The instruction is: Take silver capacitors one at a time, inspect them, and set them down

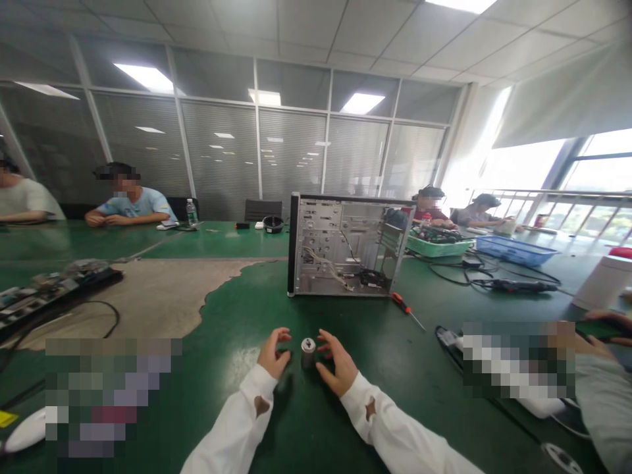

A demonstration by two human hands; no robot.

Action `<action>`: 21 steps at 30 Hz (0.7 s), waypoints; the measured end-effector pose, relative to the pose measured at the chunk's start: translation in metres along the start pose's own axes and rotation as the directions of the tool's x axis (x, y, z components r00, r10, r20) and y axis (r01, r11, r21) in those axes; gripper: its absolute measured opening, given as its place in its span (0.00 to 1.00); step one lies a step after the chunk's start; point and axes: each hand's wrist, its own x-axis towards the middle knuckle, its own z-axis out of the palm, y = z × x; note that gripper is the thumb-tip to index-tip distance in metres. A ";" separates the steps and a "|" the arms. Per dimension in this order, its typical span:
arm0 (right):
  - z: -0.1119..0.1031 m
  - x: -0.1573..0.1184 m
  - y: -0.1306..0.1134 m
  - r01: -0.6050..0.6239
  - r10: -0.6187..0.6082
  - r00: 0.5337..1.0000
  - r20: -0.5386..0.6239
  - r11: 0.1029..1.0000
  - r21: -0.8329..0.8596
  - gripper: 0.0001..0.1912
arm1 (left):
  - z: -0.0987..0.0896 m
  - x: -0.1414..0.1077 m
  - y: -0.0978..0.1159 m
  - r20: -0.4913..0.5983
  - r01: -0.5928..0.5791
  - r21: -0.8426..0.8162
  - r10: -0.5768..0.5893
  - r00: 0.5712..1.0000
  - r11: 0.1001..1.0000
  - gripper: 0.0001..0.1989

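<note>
A small silver-grey metal cylinder (pixel 308 354) stands upright on the green tabletop (pixel 247 408); its pale top has a dark mark or fitting at the centre. To its left is my left hand (pixel 275 353), fingers curved and apart, with a gap between it and the cylinder. My right hand (pixel 338 361) sits on the other side, fingers spread and bent toward the cylinder, very near it. Both hands are empty. Beyond them an open computer case (pixel 345 243) shows its bare metal inside, with loose cables at the bottom. An orange-handled screwdriver (pixel 402 304) lies by its right corner.
A green basket (pixel 439 246) and a blue basket (pixel 516 250) stand at the right, near black cables. Circuit parts (pixel 59 286) lie on the left beside a brown mat (pixel 153 289). A person's sleeve (pixel 597 395) reaches in at right; other people sit around the table.
</note>
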 end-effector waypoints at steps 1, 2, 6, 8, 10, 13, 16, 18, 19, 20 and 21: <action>0.000 0.001 0.002 -0.019 0.020 1.000 -0.009 1.000 0.019 0.35 | 0.003 -0.004 0.003 0.037 -0.090 0.087 0.087 0.996 0.992 0.22; -0.001 0.002 0.003 -0.042 0.043 0.999 -0.015 0.998 0.040 0.35 | 0.007 -0.008 0.007 0.080 -0.176 0.152 0.166 0.983 0.973 0.23; -0.001 0.005 0.007 -0.115 0.115 0.993 0.003 0.988 0.108 0.34 | 0.018 -0.018 0.018 0.200 -0.412 0.304 0.365 0.909 0.859 0.22; -0.002 0.005 0.008 -0.127 0.128 0.992 0.004 0.985 0.116 0.34 | 0.021 -0.019 0.020 0.259 -0.472 0.348 0.401 0.879 0.810 0.21; -0.002 0.004 0.009 -0.125 0.124 0.992 0.016 0.986 0.110 0.34 | 0.023 -0.018 0.021 0.287 -0.495 0.373 0.410 0.866 0.785 0.20; -0.001 0.004 0.010 -0.109 0.106 0.994 0.042 0.990 0.094 0.34 | 0.027 -0.019 0.019 0.247 -0.470 0.388 0.402 0.882 0.793 0.21; -0.002 0.003 0.010 -0.099 0.094 0.994 0.061 0.992 0.078 0.34 | 0.030 -0.020 0.017 0.201 -0.420 0.397 0.369 0.907 0.816 0.22; -0.003 0.003 0.007 -0.085 0.080 0.994 0.075 0.994 0.066 0.34 | 0.031 -0.020 0.016 0.197 -0.402 0.379 0.351 0.915 0.834 0.23; -0.004 0.003 0.006 -0.075 0.070 0.994 0.082 0.996 0.057 0.34 | 0.032 -0.020 0.015 0.197 -0.397 0.359 0.347 0.917 0.845 0.23; -0.005 0.003 0.004 -0.064 0.060 0.994 0.087 0.997 0.047 0.33 | 0.032 -0.019 0.014 0.196 -0.393 0.331 0.345 0.918 0.858 0.22; -0.005 0.003 0.003 -0.053 0.049 0.995 0.091 0.998 0.036 0.33 | 0.031 -0.018 0.013 0.193 -0.387 0.301 0.342 0.920 0.871 0.21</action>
